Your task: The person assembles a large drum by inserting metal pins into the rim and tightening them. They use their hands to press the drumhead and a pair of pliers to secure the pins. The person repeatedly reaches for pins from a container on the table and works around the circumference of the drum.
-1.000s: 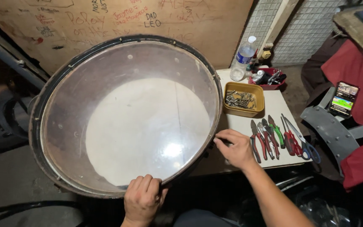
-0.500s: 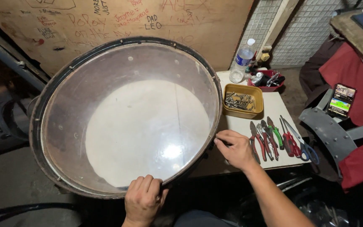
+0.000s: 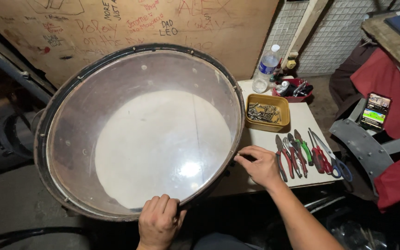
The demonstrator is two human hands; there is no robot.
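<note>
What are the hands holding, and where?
The left hand grips the drum at its near rim. The right hand pinches its right rim with its fingers.

Your left hand [image 3: 159, 221] is cut off at the wrist by the frame's bottom edge; the drum [image 3: 140, 129] hides the table's [image 3: 265, 139] left part.

Small white table [image 3: 274, 139] on the right w/ a yellow tray [image 3: 268, 112] full of metal bolts, a red tray [image 3: 294, 90] of odds & ends behind it, plus a clear plastic water bottle [image 3: 266, 68] at the back corner. Row of pliers [image 3: 297, 154] and blue-handled scissors [image 3: 334, 159] along the front edge. Phone [image 3: 375, 111] w/ lit screen propped further right, red cloth [image 3: 385, 83] behind. Scribbled-on plywood board [image 3: 130, 28] at the back.
</note>
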